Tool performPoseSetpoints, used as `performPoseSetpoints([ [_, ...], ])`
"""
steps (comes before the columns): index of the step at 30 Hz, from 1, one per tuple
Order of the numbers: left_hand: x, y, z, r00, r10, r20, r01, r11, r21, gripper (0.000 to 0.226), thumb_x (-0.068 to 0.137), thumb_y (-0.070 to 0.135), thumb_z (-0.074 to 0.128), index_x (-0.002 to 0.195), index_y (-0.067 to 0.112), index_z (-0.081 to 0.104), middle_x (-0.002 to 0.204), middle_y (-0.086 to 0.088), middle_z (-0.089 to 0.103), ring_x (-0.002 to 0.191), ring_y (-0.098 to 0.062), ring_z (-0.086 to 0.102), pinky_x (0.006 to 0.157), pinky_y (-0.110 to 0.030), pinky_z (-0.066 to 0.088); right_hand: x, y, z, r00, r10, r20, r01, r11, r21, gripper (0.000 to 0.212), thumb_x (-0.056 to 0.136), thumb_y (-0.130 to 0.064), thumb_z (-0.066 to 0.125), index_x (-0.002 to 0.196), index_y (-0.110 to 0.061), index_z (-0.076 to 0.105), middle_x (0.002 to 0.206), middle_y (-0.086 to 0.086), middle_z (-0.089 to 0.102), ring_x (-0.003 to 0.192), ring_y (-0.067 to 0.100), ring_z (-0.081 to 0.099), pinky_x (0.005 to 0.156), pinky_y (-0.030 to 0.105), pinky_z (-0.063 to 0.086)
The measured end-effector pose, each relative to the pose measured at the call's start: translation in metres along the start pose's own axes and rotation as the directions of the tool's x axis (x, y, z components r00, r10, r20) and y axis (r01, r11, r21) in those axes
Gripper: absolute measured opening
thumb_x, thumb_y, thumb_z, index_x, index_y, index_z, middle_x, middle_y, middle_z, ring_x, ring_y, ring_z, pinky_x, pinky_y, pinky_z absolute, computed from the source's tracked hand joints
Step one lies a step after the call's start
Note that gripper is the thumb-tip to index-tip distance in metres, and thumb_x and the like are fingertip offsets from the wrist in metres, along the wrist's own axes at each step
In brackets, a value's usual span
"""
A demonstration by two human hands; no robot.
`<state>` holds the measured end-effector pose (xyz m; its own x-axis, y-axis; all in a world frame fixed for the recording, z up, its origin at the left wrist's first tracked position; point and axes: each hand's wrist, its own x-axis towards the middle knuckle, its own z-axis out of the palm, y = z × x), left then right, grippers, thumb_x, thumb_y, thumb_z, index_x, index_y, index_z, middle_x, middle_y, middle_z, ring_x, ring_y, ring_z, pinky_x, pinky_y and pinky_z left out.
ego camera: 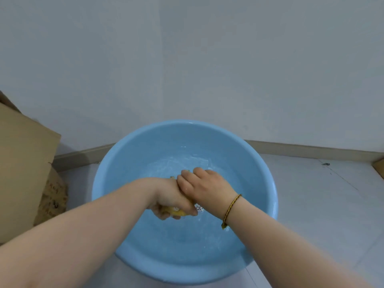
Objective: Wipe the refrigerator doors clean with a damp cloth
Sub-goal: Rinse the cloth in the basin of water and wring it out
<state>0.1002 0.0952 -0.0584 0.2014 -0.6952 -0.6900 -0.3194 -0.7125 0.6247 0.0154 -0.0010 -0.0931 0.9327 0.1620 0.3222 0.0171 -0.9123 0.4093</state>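
Observation:
A light blue basin (128,154) with shallow water stands on the floor in front of me. Over its middle, both hands grip a wet yellow cloth (176,213), twisted between them. My left hand (166,196) holds the near end, where a little yellow shows under its fingers. My right hand (203,183) closes round the far end and crosses over my left wrist. A small yellow bit of the cloth peeks out by my right knuckles. Most of the cloth is hidden inside the two fists. A braided cord bracelet (230,208) sits on my right wrist. No refrigerator is in view.
A brown cardboard box (25,167) stands against the wall at the left, close to the basin. A pale wall (187,69) with a beige skirting board (311,150) runs behind the basin. Light floor tiles (322,194) spread to the right.

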Motion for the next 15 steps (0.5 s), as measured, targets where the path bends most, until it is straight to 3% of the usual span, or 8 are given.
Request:
performPoseSetpoints([
  [2, 0.010, 0.000, 0.008, 0.986, -0.020, -0.164, 0.057, 0.972, 0.229, 0.022, 0.082, 0.013, 0.054, 0.062, 0.015, 0.044, 0.057, 0.002, 0.043, 0.050, -0.009, 0.043, 0.045, -0.018, 0.030, 0.002, -0.010, 0.006, 0.978, 0.102, 0.182, -0.107, 0.994, 0.014, 0.060, 0.032, -0.028, 0.080, 0.083, -0.013, 0.053, 0.059, -0.005, 0.063, 0.041, 0.010, 0.051, 0.034, 0.015, 0.029],
  [4, 0.017, 0.002, 0.017, 0.909, 0.071, -0.411, 0.124, 0.894, 0.430, 0.003, 0.080, 0.014, 0.052, 0.080, 0.015, 0.049, 0.072, 0.003, 0.053, 0.060, -0.011, 0.049, 0.052, -0.020, 0.035, 0.010, -0.016, -0.001, 0.931, 0.236, 0.278, -0.252, 0.968, 0.022, 0.053, 0.022, -0.028, 0.083, 0.068, -0.017, 0.060, 0.048, -0.003, 0.057, 0.035, 0.008, 0.049, 0.031, 0.013, 0.024],
  [5, 0.019, 0.002, 0.021, 0.846, 0.085, -0.526, 0.161, 0.900, 0.404, 0.015, 0.080, 0.017, 0.053, 0.095, 0.017, 0.050, 0.086, 0.003, 0.058, 0.073, -0.014, 0.055, 0.058, -0.022, 0.037, 0.013, -0.015, -0.007, 0.914, 0.275, 0.299, -0.297, 0.954, 0.030, 0.045, 0.027, -0.028, 0.084, 0.065, -0.015, 0.063, 0.050, -0.002, 0.058, 0.039, 0.009, 0.053, 0.032, 0.014, 0.025],
  [7, 0.022, -0.001, 0.026, 0.767, 0.110, -0.633, 0.218, 0.882, 0.417, 0.028, 0.083, 0.021, 0.052, 0.110, 0.015, 0.046, 0.105, 0.001, 0.061, 0.095, -0.019, 0.060, 0.067, -0.025, 0.038, 0.018, -0.012, -0.017, 0.844, 0.300, 0.445, -0.379, 0.920, 0.097, 0.032, 0.069, -0.016, 0.071, 0.096, -0.004, 0.060, 0.088, 0.008, 0.067, 0.074, 0.018, 0.066, 0.044, 0.020, 0.031],
  [8, 0.024, -0.003, 0.027, 0.741, 0.165, -0.651, 0.233, 0.846, 0.479, 0.028, 0.085, 0.021, 0.048, 0.112, 0.014, 0.045, 0.107, 0.000, 0.061, 0.099, -0.021, 0.060, 0.068, -0.026, 0.037, 0.017, -0.009, -0.013, 0.820, 0.270, 0.505, -0.379, 0.917, 0.126, 0.031, 0.082, -0.007, 0.056, 0.112, -0.001, 0.050, 0.106, 0.011, 0.062, 0.093, 0.023, 0.063, 0.052, 0.022, 0.032],
  [10, 0.025, -0.005, 0.027, 0.728, 0.255, -0.636, 0.255, 0.760, 0.597, 0.027, 0.087, 0.019, 0.042, 0.113, 0.012, 0.045, 0.109, -0.002, 0.062, 0.100, -0.023, 0.061, 0.068, -0.026, 0.035, 0.018, -0.009, -0.014, 0.737, 0.268, 0.620, -0.461, 0.871, 0.171, 0.031, 0.089, -0.003, 0.045, 0.119, -0.003, 0.043, 0.116, 0.009, 0.058, 0.104, 0.026, 0.058, 0.062, 0.026, 0.034],
  [13, 0.025, -0.009, 0.022, 0.745, 0.368, -0.557, 0.231, 0.641, 0.732, 0.026, 0.088, 0.017, 0.039, 0.113, 0.011, 0.044, 0.108, -0.003, 0.062, 0.097, -0.024, 0.061, 0.067, -0.026, 0.035, 0.018, -0.010, -0.018, 0.742, 0.286, 0.606, -0.481, 0.857, 0.184, 0.026, 0.087, -0.005, 0.043, 0.112, -0.008, 0.047, 0.110, 0.007, 0.060, 0.095, 0.026, 0.059, 0.066, 0.028, 0.034],
  [15, 0.024, -0.009, 0.018, 0.748, 0.421, -0.513, 0.211, 0.582, 0.786, 0.026, 0.088, 0.017, 0.039, 0.113, 0.011, 0.044, 0.108, -0.003, 0.062, 0.096, -0.025, 0.062, 0.066, -0.027, 0.034, 0.017, -0.010, -0.021, 0.741, 0.279, 0.611, -0.486, 0.850, 0.203, 0.018, 0.085, -0.006, 0.044, 0.101, -0.013, 0.047, 0.105, 0.006, 0.062, 0.080, 0.025, 0.052, 0.057, 0.025, 0.032],
])
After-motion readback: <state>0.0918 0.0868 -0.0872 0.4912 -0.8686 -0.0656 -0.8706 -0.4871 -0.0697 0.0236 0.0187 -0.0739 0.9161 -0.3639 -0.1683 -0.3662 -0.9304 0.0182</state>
